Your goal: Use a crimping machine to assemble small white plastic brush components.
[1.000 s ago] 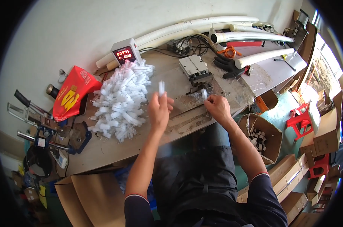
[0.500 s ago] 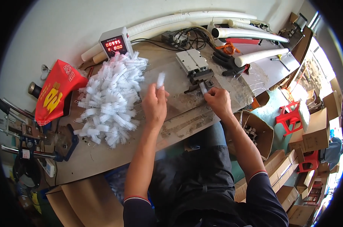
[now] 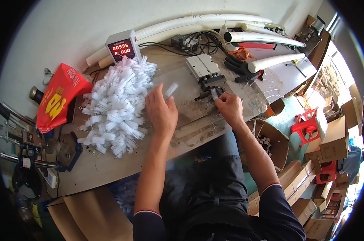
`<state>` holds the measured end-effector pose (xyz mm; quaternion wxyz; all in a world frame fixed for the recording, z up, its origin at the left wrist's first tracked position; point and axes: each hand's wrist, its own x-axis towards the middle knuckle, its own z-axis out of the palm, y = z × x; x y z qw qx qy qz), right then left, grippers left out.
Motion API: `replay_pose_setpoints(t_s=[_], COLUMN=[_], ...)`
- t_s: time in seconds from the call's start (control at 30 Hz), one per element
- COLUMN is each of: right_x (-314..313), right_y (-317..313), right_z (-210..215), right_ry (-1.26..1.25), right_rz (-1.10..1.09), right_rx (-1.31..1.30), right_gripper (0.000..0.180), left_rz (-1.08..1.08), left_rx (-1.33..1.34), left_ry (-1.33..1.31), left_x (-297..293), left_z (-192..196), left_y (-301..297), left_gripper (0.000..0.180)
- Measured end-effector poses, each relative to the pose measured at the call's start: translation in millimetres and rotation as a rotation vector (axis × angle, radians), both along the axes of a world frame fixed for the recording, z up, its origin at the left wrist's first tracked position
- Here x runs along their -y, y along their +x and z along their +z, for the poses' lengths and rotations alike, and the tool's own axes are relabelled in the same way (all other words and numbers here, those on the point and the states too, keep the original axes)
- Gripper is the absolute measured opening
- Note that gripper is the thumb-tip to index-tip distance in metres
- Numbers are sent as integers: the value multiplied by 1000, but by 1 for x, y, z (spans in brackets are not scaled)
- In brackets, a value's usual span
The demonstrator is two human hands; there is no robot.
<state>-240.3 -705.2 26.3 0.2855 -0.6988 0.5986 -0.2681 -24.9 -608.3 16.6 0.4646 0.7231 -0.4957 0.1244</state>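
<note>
My left hand point(image 3: 162, 112) is raised between the brush pile and the press, thumb and fingers spread apart. A small white bristle brush point(image 3: 172, 89) sits tilted by its thumb tip, apart from the other fingers; whether it touches the thumb is unclear. My right hand point(image 3: 230, 107) is closed in a pinch on another white brush point(image 3: 215, 94), whose bristled end points into the jaw of a small metal press point(image 3: 208, 72). The pinched end is hidden by the fingers. To the left lies a large heap of white brushes point(image 3: 115, 104) with wire loops.
Behind the heap stands a counter box point(image 3: 121, 45) with a red display. A red bag point(image 3: 61, 96) and a clamp-like metal stand point(image 3: 33, 152) are at the left. White tubes point(image 3: 266, 38), a black glove point(image 3: 238, 66) and cables lie at the back. A carton point(image 3: 276, 144) stands below the bench's right edge.
My left hand's fingers have spread from the brush, which has gone from upright in the grip to tilted rightward. My right hand has shifted slightly left, still at the press.
</note>
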Motion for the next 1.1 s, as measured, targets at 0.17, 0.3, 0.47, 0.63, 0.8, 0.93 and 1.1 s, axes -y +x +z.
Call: replay_pose_setpoints(t_s=[0.17,0.3,0.47,0.63,0.8,0.93,1.1], right_x=[1,-2,-14,-15,-10,-8,-15], right_y=[1,3,0,4,2,-11,0], right_z=[-3,-4,-19,-21,-25,-23,-25], right_ry=[-76,-117,-267,-261,-359,-398,-328], right_rz=[10,-49,-75,-72,-34,-17,-18], right_rx=[-45,-22,81,151,125,202,167], right_gripper=[24,27,29,29,34,27,30], left_rz=[-196,-203,-312,-326,-322,-289,-260], left_rx=[110,264,260,294,236,299,441], left_ry=[-197,-107,-74,55,-65,-11,99], left_x=[-6,-12,3,25,41,40,24], left_z=[9,12,10,3,-14,-10,-6], left_y=[-17,-30,-48,-56,-58,-66,-59], left_gripper=[44,38,26,20,7,13,20])
